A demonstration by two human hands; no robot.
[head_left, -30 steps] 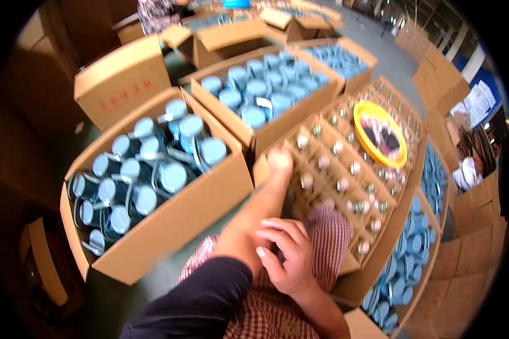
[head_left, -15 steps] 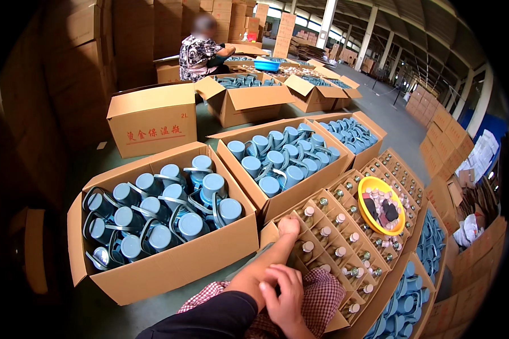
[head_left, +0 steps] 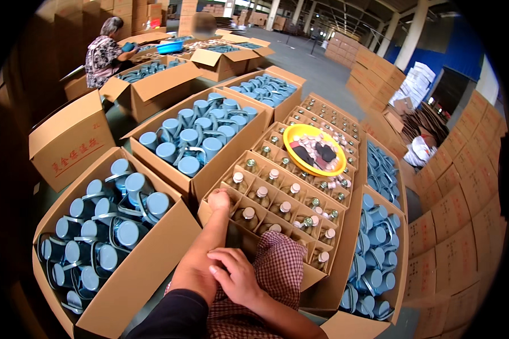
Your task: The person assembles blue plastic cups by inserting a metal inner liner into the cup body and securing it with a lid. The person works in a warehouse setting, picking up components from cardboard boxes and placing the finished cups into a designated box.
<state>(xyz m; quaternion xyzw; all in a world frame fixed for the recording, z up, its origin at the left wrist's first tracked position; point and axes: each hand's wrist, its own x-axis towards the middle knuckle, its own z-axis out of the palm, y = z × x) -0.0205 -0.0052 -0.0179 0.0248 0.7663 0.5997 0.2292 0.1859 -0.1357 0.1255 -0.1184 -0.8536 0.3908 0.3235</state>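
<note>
My left hand [head_left: 219,200] is closed, its fingers curled at the near left edge of a divided carton [head_left: 316,271]; anything inside the grip is hidden. Across that forearm lies my right hand [head_left: 236,275], fingers loosely apart and touching the skin, with nothing in it. Glass bottle liners [head_left: 260,193] stand in the carton's cardboard cells, several capped with pale round stoppers. A yellow basin [head_left: 335,171] sits on top of the cells farther back, holding pale round stoppers and dark pieces. Red-and-white checked cloth [head_left: 280,265] covers my lap.
Open cartons of blue jugs [head_left: 113,255] stand at left, ahead and along the right. A closed carton [head_left: 73,141] is at far left. Another person [head_left: 104,53] sits at the back left, near a blue basin [head_left: 170,46]. Stacked cartons [head_left: 458,237] rise at right.
My view has swung to the right, so everything sits farther left in the picture. Both hands keep their poses, the left at the carton edge, the right on the forearm.
</note>
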